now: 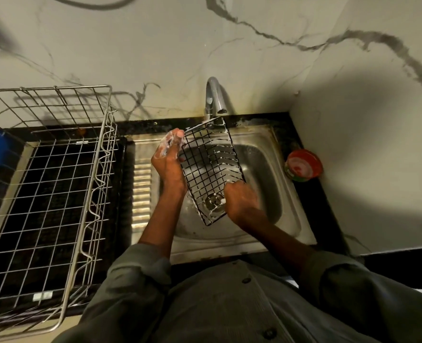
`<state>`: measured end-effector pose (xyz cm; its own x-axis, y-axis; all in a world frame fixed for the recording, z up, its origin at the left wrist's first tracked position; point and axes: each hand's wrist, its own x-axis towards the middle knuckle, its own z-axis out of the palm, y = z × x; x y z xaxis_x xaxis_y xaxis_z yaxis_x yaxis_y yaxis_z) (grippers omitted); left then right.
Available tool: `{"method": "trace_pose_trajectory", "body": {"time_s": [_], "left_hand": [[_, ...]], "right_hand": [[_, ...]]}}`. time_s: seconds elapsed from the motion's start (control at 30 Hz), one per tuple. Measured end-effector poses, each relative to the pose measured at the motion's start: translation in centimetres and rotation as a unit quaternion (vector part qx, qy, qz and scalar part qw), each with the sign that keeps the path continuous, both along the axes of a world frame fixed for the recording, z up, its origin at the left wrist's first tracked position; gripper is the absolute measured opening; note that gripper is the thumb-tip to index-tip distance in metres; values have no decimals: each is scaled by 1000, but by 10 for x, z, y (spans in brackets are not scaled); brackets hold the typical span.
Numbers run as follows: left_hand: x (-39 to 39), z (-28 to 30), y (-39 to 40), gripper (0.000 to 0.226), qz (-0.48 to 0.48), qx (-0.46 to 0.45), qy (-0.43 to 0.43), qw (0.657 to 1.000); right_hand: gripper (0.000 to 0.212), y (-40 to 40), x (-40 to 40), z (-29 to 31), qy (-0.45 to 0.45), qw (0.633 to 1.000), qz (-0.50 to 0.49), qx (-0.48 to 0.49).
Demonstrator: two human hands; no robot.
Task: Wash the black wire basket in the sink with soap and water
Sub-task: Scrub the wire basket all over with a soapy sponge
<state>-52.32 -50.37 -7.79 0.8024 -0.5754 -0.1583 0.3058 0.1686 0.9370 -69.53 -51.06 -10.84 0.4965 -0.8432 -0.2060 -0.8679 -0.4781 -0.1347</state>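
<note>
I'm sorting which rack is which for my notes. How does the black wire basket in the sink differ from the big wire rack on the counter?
The black wire basket is dark and flecked with suds; the wire rack is silver, with no suds showing. The basket is plainly smaller than the rack. The basket is held tilted over the sink by the left hand and right hand; the rack sits flat, untouched. Both are open grids.
</note>
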Motion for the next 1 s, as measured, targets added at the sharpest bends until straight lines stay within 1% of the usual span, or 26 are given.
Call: {"method": "trace_pose_trajectory", "body": {"time_s": [0.03, 0.1, 0.13, 0.17, 0.2, 0.23, 0.3, 0.37, 0.4, 0.47, 0.53, 0.57, 0.67, 0.73, 0.8, 0.83, 0.9, 0.97, 1.0], "left_hand": [[0, -1, 0, 36, 2, 0, -2, 1000], [2, -5, 0, 39, 11, -6, 15, 1000], [3, -7, -1, 47, 16, -8, 35, 999], [6, -9, 0, 60, 20, -9, 60, 998], [8, -12, -1, 73, 19, -14, 87, 996], [8, -13, -1, 80, 11, -21, 110, 994], [5, -14, -1, 86, -20, -15, 137, 990], [-4, -15, 3, 92, -44, -6, 144, 989], [-9, -17, 5, 91, -51, -6, 140, 989], [-17, -22, 7, 89, -67, 2, 131, 989], [-19, -22, 6, 88, -80, 26, 138, 987], [-20, -20, 6, 88, -87, 46, 138, 986], [-23, -23, 5, 88, -111, 62, 146, 981], [-24, -29, 3, 89, -111, 71, 156, 979], [-24, -34, 3, 89, -107, 74, 161, 978], [-24, -36, 2, 91, -112, 76, 164, 977], [-25, -35, 2, 95, -119, 83, 158, 977], [-27, -31, 2, 95, -114, 88, 138, 980], [-28, -30, 1, 91, -115, 89, 129, 981]], "right_hand": [[17, -2, 3, -3, -28, 999, -7, 26], [14, -7, 9, -9, -101, 991, -52, 67], [13, -9, 12, -10, -142, 983, -88, 76], [12, -12, 16, -10, -189, 970, -128, 85], [11, -15, 21, -8, -240, 953, -158, 97], [12, -18, 28, -5, -291, 935, -173, 104], [13, -22, 47, 7, -361, 910, -176, 99], [14, -24, 69, 20, -394, 906, -145, 55], [19, -25, 78, 25, -405, 906, -118, 35], [25, -29, 89, 28, -389, 920, -38, 6], [25, -36, 87, 25, -317, 947, 29, -35], [28, -42, 82, 21, -286, 956, 26, -59], [44, -51, 68, 15, -240, 965, -67, -79], [50, -48, 68, 12, -206, 975, -59, -67], [53, -45, 66, 8, -198, 978, -31, -57], [50, -45, 63, 7, -199, 978, -27, -57], [39, -50, 54, 6, -206, 976, -58, -49], [31, -52, 50, 5, -248, 960, -122, -44], [29, -50, 52, 7, -272, 951, -139, -46]]}}
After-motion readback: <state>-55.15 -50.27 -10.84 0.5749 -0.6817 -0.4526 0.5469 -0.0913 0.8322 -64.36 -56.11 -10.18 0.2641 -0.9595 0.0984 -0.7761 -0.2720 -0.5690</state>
